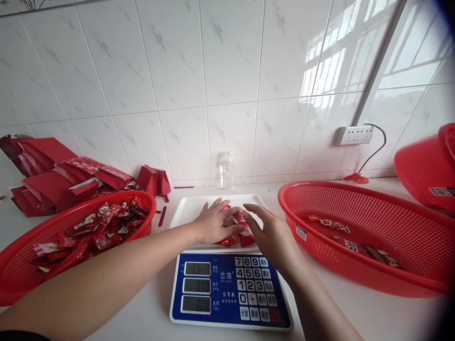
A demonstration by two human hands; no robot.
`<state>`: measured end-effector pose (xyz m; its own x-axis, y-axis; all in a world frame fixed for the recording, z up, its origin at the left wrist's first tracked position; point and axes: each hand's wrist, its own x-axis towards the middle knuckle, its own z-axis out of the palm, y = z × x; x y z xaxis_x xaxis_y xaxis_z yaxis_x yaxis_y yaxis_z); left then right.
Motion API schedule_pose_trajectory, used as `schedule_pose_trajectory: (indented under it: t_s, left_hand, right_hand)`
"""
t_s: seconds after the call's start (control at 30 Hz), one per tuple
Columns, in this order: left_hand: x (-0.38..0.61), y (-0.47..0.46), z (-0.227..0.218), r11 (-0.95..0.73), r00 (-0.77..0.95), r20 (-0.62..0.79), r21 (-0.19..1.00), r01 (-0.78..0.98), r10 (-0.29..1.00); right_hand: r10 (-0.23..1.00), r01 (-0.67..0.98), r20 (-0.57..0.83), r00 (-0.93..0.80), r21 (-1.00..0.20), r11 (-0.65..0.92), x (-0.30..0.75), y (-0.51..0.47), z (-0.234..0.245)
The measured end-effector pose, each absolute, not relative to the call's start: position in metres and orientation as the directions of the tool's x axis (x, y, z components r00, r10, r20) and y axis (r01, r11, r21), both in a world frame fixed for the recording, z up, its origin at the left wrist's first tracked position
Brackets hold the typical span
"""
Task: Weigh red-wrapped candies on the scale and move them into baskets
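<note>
Left hand (215, 225) with fingers spread over red packets (246, 235), right hand (275, 234) beside them with fingers curved, its grip I cannot tell, white scale tray (189, 210) under the fingers

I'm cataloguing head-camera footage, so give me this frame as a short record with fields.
Left hand: open, fingers spread over red packets
Right hand: open, fingers at the packets' right side
Scale: packets on its white tray; lower two displays read 0.00
Left basket: red, with many wrapped packets
Right basket: red, with a few packages
By the wall: clear bottle, red boxes
</note>
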<state>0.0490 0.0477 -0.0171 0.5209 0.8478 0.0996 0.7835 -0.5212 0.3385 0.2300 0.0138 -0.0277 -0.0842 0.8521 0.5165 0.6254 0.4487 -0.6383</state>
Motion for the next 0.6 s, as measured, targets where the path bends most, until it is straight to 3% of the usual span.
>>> schedule_pose_trajectory:
  t_s: [0.13, 0.37, 0.6]
  left_hand:
    - [0.064, 0.049, -0.013, -0.541, 0.537, 0.116, 0.34, 0.769, 0.836]
    - [0.054, 0.059, -0.008, -0.535, 0.51, 0.197, 0.488, 0.69, 0.837]
    - [0.026, 0.065, -0.007, -0.417, 0.367, 0.204, 0.55, 0.724, 0.907]
  right_hand:
    - [0.854, 0.607, 0.515, -0.072, -0.657, 0.447, 0.23, 0.013, -0.025]
    - [0.86, 0.604, 0.51, -0.006, -0.684, 0.409, 0.231, 0.014, -0.026]
    - [0.881, 0.795, 0.472, -0.031, -0.523, 0.308, 0.229, 0.014, -0.028]
